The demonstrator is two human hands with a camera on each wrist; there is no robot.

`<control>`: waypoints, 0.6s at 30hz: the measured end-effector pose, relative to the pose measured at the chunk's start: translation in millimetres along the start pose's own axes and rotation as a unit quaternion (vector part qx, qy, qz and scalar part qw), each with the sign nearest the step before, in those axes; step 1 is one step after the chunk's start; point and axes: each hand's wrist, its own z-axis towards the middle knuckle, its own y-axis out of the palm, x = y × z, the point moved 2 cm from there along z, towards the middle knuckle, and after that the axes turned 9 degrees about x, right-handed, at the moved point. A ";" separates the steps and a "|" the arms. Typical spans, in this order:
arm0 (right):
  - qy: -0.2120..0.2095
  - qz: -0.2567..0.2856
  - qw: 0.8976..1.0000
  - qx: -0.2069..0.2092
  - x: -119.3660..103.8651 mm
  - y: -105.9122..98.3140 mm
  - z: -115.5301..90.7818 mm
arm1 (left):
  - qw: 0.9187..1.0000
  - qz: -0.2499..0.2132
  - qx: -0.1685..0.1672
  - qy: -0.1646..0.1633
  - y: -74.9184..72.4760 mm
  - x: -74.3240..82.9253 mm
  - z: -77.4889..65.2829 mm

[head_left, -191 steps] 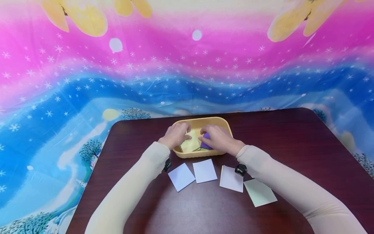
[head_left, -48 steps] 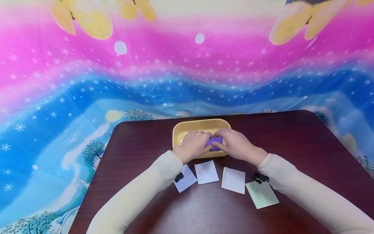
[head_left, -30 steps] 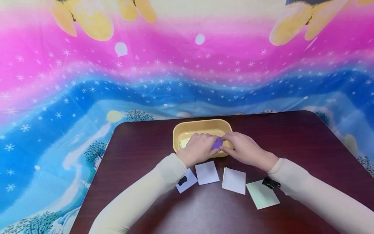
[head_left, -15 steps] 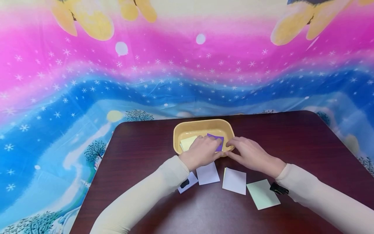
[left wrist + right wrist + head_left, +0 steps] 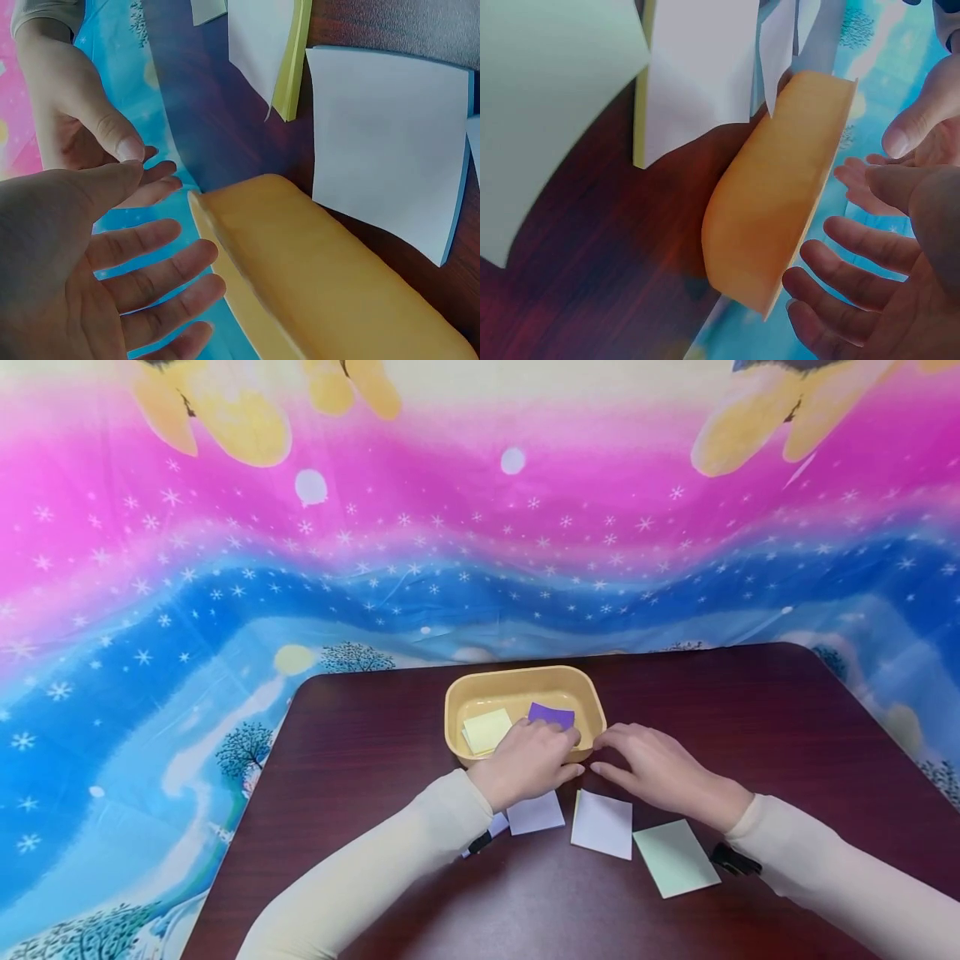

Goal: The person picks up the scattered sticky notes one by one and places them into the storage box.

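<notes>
My left hand is over the near right part of a yellow plastic basket, fingers loosely spread and holding nothing. Beside it, at the basket's right end, is my right hand, also with nothing in its fingers. Both wrist views show relaxed fingers above the basket's wall, the thumbs close to each other. Inside the basket a pale yellow stack of sticky notes lies on the left. A purple sticky note pad lies on the right, partly hidden by my left hand.
In front of the basket, a white pad, a second white pad with a yellow edge, and a pale green pad lie on the dark table. A lilac pad is mostly hidden by my left wrist. A patterned cloth hangs behind.
Earlier both hands were on the purple pad inside the basket. The hands have drawn back toward the near right, leaving the purple pad in the basket. The right hand has moved outside the rim.
</notes>
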 end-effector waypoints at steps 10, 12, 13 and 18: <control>0.006 -0.011 1.000 0.003 6.2 -3.5 -15.8 | 1.000 0.012 -0.008 0.009 -0.4 10.2 -3.5; 0.009 -0.013 1.000 0.002 7.7 -3.1 -18.3 | 1.000 0.015 -0.007 0.013 -0.6 13.0 -4.3; 0.011 -0.014 1.000 0.001 8.7 -2.9 -19.7 | 1.000 0.016 -0.006 0.016 -0.7 14.4 -4.5; 0.012 -0.017 1.000 -0.003 12.4 -3.6 -26.9 | 0.999 0.029 0.001 0.034 1.0 21.2 -5.7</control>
